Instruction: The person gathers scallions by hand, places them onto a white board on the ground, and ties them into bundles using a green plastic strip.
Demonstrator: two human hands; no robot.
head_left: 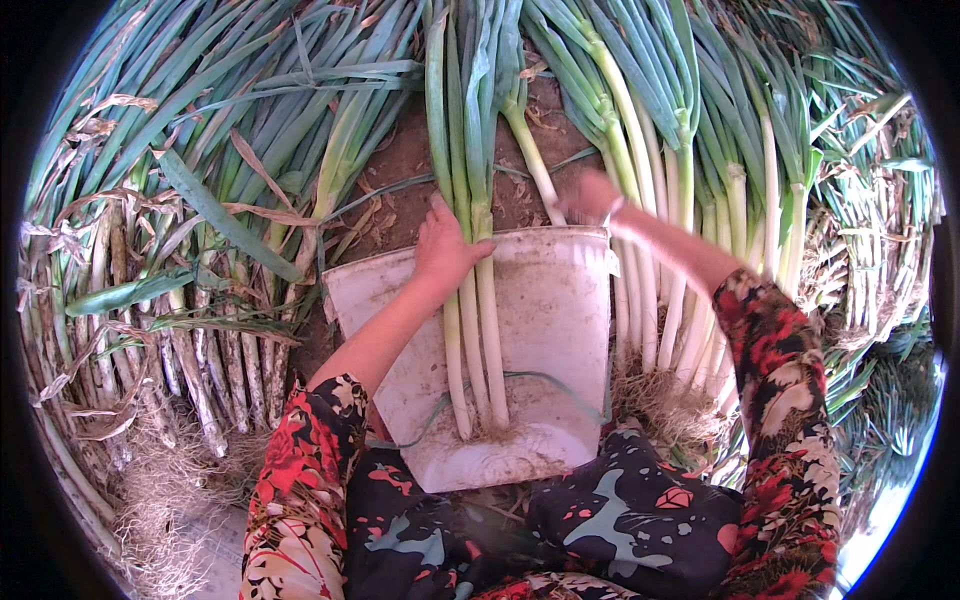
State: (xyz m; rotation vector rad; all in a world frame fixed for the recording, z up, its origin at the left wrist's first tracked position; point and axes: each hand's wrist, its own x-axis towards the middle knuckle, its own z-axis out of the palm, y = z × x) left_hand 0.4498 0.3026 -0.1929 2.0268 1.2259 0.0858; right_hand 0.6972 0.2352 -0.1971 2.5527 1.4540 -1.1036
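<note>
Left hand lies spread, pressing the leeks onto the white board; right hand, at one o'clock, pinches another stalk. Keep roots level.

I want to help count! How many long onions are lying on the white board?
3 green onions lie side by side down the middle of the white board, roots nearest the person. The left hand rests on them and may hide another. The right hand grips a separate stalk.

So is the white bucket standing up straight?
No, the white bucket lies on its side on the dirt, and a few cleaned green onions rest across it under the left hand.
</note>
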